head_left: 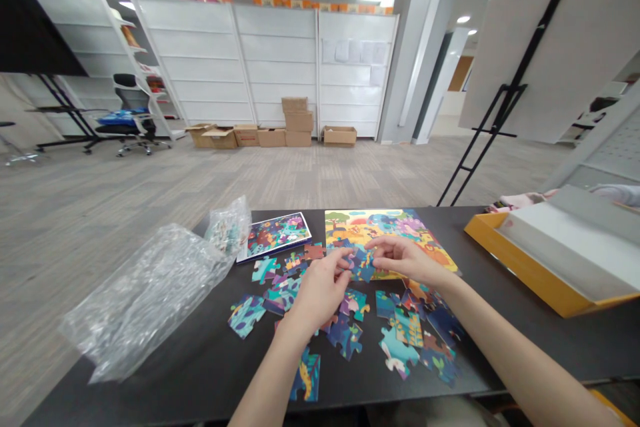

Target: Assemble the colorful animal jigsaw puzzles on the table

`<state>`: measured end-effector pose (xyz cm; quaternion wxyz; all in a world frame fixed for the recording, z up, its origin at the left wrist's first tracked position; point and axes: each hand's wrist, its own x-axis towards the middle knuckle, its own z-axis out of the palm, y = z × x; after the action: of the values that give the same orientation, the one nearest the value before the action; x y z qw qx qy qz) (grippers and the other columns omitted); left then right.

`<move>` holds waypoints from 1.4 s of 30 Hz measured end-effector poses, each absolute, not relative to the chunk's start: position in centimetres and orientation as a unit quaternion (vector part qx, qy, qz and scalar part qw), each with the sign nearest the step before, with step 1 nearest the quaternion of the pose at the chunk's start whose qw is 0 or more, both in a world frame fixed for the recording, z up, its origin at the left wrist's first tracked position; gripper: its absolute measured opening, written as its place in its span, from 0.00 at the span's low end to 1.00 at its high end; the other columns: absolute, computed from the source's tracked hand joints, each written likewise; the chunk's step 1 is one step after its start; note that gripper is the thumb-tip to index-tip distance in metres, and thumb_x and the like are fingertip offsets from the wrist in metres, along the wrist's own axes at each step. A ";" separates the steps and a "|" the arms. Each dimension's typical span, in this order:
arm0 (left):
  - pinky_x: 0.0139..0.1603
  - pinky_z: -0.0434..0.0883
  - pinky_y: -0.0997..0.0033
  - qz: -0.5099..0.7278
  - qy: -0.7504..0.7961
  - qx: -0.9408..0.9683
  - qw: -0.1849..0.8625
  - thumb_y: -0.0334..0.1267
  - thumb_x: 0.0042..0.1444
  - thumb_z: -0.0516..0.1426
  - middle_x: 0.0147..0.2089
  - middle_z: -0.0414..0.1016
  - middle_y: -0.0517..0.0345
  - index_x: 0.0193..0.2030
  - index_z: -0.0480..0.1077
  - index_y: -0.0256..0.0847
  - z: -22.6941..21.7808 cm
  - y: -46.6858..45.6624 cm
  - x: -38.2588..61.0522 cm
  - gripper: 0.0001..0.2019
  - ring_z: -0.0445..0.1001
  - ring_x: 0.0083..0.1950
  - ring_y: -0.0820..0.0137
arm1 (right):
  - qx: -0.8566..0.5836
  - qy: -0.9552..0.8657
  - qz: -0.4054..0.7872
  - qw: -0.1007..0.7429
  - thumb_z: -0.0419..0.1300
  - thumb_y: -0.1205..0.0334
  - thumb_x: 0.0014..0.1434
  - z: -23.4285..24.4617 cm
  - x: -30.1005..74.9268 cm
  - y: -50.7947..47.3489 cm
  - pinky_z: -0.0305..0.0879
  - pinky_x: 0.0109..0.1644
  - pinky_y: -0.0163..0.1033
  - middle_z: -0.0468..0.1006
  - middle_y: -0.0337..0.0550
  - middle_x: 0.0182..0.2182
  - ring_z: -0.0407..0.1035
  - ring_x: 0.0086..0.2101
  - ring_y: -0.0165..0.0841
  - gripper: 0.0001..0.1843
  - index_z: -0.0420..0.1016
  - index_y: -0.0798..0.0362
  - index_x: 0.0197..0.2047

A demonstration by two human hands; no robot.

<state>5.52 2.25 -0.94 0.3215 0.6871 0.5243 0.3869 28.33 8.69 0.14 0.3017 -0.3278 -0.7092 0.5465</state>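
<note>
- Mostly, the view looks down on a black table [195,373], with the left hand [320,297] and right hand [405,260] meeting near its far edge.
- Left fingers [336,268] curl forward, half closed, onto a blue puzzle piece [363,267]; right fingers [383,247] arch over it from the other side. Whether they grip it or only press it, I cannot tell.
- That piece sits at the near rim of a picture board [385,230], which seems set there as the working base.
- Loose pieces [400,340] spread toward the near edge, apparently left within easy reach, mostly picture side up.
- A picture card [274,237] lies by the far edge, left of the board, probably kept in sight as a reference.
- Plastic bags [145,300] lie at the left edge, out of the way; an orange box [555,253] sits at the right edge.
- Beyond the table stand an easel [520,60] and cardboard boxes [299,123].
</note>
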 end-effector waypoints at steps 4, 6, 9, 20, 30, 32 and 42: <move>0.44 0.77 0.68 0.423 0.504 0.658 0.366 0.30 0.57 0.55 0.39 0.82 0.55 0.57 0.71 0.41 -0.7 2.3 5.6 0.20 0.81 0.40 0.66 | -0.330 -0.702 0.549 0.312 0.71 0.52 0.55 0.2 28.3 8.6 0.66 0.31 0.33 0.76 0.34 0.26 0.69 0.25 0.26 0.20 0.76 0.52 0.47; 0.43 0.76 0.68 0.435 0.499 0.643 0.385 0.32 0.59 0.54 0.36 0.82 0.55 0.57 0.70 0.39 -0.4 2.2 5.6 0.19 0.81 0.38 0.66 | -0.331 -0.694 0.553 0.321 0.71 0.53 0.55 0.1 28.3 8.7 0.67 0.32 0.33 0.76 0.33 0.26 0.70 0.25 0.26 0.20 0.74 0.52 0.47; 0.44 0.76 0.66 0.442 0.499 0.626 0.404 0.35 0.61 0.53 0.33 0.81 0.56 0.57 0.69 0.38 0.2 2.0 5.7 0.17 0.81 0.37 0.66 | -0.334 -0.686 0.556 0.329 0.71 0.53 0.55 -0.1 28.4 8.9 0.69 0.33 0.34 0.78 0.34 0.27 0.72 0.26 0.27 0.21 0.73 0.52 0.48; 0.39 0.77 0.69 0.445 0.513 0.603 0.419 0.33 0.52 0.61 0.35 0.79 0.57 0.51 0.72 0.40 0.2 1.9 5.9 0.18 0.81 0.36 0.67 | -0.355 -0.670 0.559 0.335 0.72 0.51 0.54 0.7 28.1 8.3 0.68 0.32 0.34 0.80 0.35 0.25 0.75 0.28 0.30 0.22 0.70 0.51 0.45; 0.37 0.76 0.71 0.452 0.524 0.609 0.388 0.35 0.55 0.60 0.33 0.79 0.58 0.49 0.73 0.40 0.5 1.9 6.1 0.14 0.80 0.35 0.67 | -0.356 -0.673 0.564 0.321 0.72 0.50 0.52 0.9 27.8 8.1 0.68 0.32 0.35 0.81 0.35 0.24 0.75 0.26 0.30 0.24 0.65 0.49 0.42; 0.37 0.76 0.71 0.452 0.524 0.611 0.384 0.35 0.55 0.60 0.33 0.79 0.58 0.49 0.73 0.40 0.3 1.9 6.0 0.14 0.80 0.35 0.67 | -0.354 -0.675 0.564 0.317 0.72 0.50 0.52 0.8 27.9 8.1 0.68 0.32 0.34 0.81 0.35 0.24 0.75 0.26 0.29 0.23 0.65 0.49 0.42; 0.39 0.77 0.70 0.465 0.519 0.613 0.372 0.36 0.56 0.59 0.34 0.80 0.57 0.47 0.74 0.41 -0.1 2.1 5.9 0.12 0.81 0.36 0.67 | -0.353 -0.678 0.563 0.313 0.72 0.50 0.53 0.9 27.7 7.8 0.68 0.32 0.34 0.79 0.33 0.23 0.73 0.24 0.29 0.23 0.64 0.49 0.41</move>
<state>5.95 2.11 -0.12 0.3716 0.6132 0.5189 0.4655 27.72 7.85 0.87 0.3135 -0.3532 -0.6782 0.5631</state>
